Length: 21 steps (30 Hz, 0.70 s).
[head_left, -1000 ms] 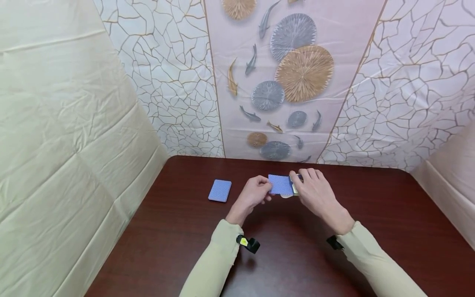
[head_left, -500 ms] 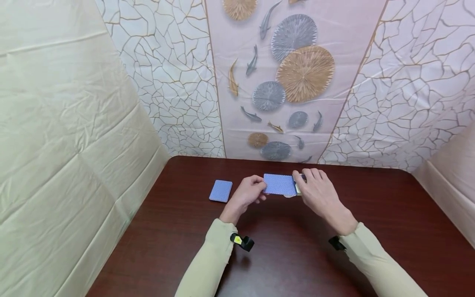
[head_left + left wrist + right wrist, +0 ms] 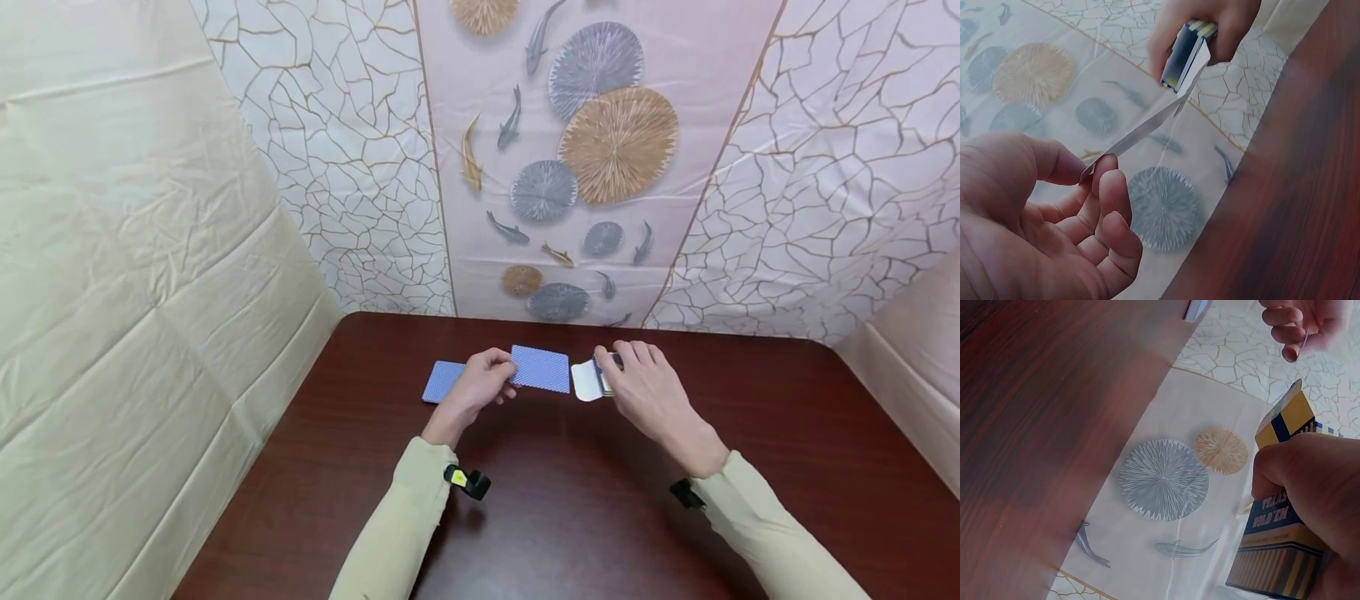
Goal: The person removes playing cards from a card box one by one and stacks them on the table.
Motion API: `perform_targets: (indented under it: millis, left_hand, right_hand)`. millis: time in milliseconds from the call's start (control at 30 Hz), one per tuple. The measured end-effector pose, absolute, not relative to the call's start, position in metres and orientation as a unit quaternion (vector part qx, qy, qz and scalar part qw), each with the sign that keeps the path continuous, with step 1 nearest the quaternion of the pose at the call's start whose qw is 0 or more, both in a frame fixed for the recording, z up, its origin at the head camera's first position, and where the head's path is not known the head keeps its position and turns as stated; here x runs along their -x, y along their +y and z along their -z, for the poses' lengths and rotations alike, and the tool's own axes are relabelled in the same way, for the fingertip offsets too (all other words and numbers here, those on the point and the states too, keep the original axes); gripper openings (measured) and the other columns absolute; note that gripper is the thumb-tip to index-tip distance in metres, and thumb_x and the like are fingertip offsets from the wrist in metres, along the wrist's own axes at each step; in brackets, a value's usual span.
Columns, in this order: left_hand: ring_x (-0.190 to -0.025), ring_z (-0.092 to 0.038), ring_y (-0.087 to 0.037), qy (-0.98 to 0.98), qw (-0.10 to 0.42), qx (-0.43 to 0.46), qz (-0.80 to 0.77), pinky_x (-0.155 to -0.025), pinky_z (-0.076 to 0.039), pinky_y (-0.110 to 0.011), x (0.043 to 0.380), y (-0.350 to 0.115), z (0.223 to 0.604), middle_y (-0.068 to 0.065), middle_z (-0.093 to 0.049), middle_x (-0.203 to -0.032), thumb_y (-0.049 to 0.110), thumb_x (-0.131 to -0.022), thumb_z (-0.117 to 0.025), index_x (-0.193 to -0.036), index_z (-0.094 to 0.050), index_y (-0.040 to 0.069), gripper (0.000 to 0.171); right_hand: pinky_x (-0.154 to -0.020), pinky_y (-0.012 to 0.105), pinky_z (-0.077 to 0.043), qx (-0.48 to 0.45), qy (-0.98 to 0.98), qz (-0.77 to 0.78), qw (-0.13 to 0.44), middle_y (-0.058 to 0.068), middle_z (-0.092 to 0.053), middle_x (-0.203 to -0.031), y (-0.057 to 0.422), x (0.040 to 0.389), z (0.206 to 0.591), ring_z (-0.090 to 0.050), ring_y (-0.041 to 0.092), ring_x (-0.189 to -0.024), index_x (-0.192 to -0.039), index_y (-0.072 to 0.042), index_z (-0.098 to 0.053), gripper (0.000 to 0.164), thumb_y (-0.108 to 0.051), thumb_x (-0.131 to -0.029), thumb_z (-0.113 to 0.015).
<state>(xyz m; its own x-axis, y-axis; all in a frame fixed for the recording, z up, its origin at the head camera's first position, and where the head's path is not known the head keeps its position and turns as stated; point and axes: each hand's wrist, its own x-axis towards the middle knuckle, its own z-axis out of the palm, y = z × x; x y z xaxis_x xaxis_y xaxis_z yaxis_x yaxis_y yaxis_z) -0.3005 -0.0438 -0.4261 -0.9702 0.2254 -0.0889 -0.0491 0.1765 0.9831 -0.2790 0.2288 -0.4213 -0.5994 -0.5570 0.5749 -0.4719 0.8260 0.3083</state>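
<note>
My left hand (image 3: 480, 383) pinches a blue-backed playing card (image 3: 542, 369) at its left edge, between thumb and fingers. In the left wrist view the card (image 3: 1141, 131) appears nearly edge-on and thin. My right hand (image 3: 645, 392) grips a card box (image 3: 1279, 544), navy and yellow, printed "Texas Hold'em". The box's white-lined end flap (image 3: 587, 382) stands out toward the left hand, and a small gap separates it from the card in the head view. Most of the box is hidden under the right hand there.
A stack of blue-backed cards (image 3: 441, 382) lies face down on the dark wooden table (image 3: 570, 500), partly behind the left hand. Patterned cloth (image 3: 540, 192) hangs at the table's far edge, and cream cloth (image 3: 142, 292) hangs on the left.
My left hand has moved left, drawing the card out from the box and clear of its flap, which now shows. The right hand with the box has shifted slightly right.
</note>
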Motion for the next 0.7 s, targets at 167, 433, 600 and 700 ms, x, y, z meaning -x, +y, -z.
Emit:
perform_targets:
  millis: [167,433,600,700]
  left_hand:
    - [-0.062,-0.062,-0.012,0.765,0.099,-0.051,-0.635,-0.058,-0.049,-0.024,0.305,-0.055,0.425,-0.007,-0.065,-0.081,0.017,-0.097,-0.057,-0.112,-0.060,0.004,0.020]
    - [-0.061,-0.061,-0.011,0.765,0.092,-0.040,-0.636,-0.058,-0.048,-0.025,0.308,-0.076,0.427,-0.013,-0.067,-0.085,0.016,-0.097,-0.056,-0.112,-0.060,0.002,0.021]
    - [-0.062,-0.060,-0.011,0.768,0.088,-0.038,-0.633,-0.058,-0.047,-0.024,0.313,-0.093,0.430,-0.010,-0.063,-0.085,0.016,-0.097,-0.055,-0.113,-0.060,0.002,0.021]
    - [-0.063,-0.060,-0.011,0.765,0.086,-0.033,-0.637,-0.058,-0.048,-0.024,0.315,-0.102,0.432,-0.015,-0.064,-0.088,0.015,-0.097,-0.055,-0.113,-0.059,0.002,0.021]
  right_hand:
    - [-0.079,0.051,-0.048,-0.290,-0.890,0.065,0.346,0.024,-0.059,-0.103,0.230,0.281,0.421,-0.057,0.042,-0.091,-0.118,0.000,-0.057,0.050,0.001,-0.071,-0.073]
    - [-0.077,0.049,-0.050,-0.287,-0.894,0.061,0.338,0.022,-0.060,-0.102,0.233,0.279,0.421,-0.057,0.040,-0.090,-0.116,-0.002,-0.057,0.049,0.000,-0.070,-0.075]
    - [-0.077,0.049,-0.049,-0.288,-0.893,0.060,0.340,0.021,-0.060,-0.102,0.234,0.277,0.418,-0.058,0.040,-0.089,-0.114,-0.002,-0.057,0.051,-0.001,-0.068,-0.077]
    - [-0.077,0.049,-0.049,-0.287,-0.894,0.061,0.339,0.021,-0.060,-0.102,0.235,0.277,0.418,-0.058,0.040,-0.090,-0.114,-0.002,-0.058,0.051,-0.001,-0.067,-0.078]
